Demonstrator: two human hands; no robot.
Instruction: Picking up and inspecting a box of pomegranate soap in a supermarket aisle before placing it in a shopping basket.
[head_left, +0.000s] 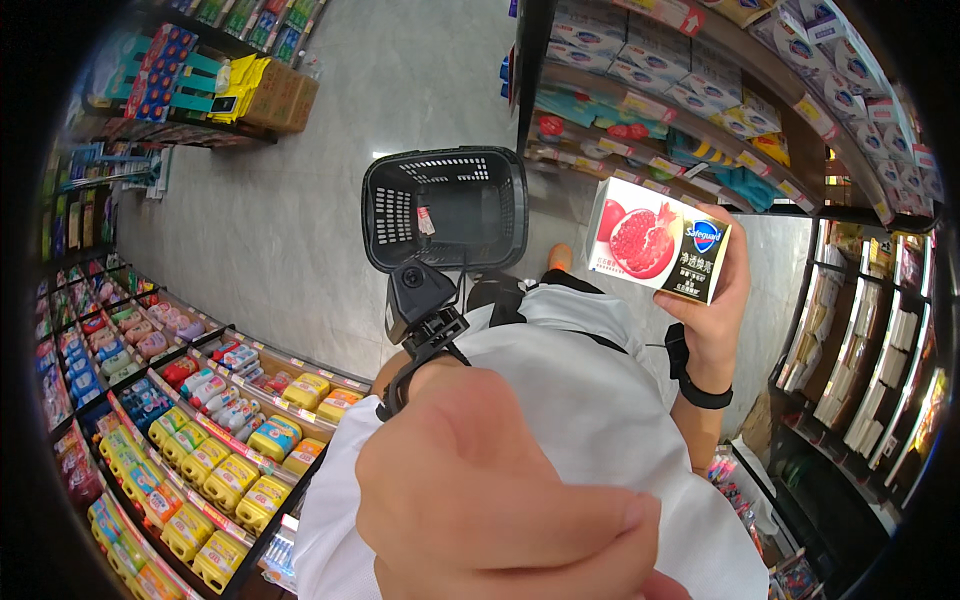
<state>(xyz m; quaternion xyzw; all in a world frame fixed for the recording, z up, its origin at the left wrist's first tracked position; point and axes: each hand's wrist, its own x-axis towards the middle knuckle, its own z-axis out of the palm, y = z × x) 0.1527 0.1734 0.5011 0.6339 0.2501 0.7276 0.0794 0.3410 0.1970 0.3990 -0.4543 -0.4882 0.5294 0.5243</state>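
Observation:
My right hand (716, 289) holds a white and black box of Safeguard soap (656, 241) by its right end. A pomegranate is pictured on the face turned up to me. Close below the camera, my left hand (510, 487) looms large and blurred, its fingers curled in; nothing shows in it. Strapped at the left wrist is a black camera-like device (420, 292). Beyond it is a black plastic shopping basket (517, 217) with a small paper tag (426, 220) inside. Whether the basket stands on the floor or hangs, I cannot tell.
Shelves (667, 120) of boxed soap and towels rise at the upper right. At the lower left, shelves hold yellow packs (232, 480) and bottles. A cardboard box (281, 94) sits on a display at the upper left. Grey tiled floor (300, 225) runs between them.

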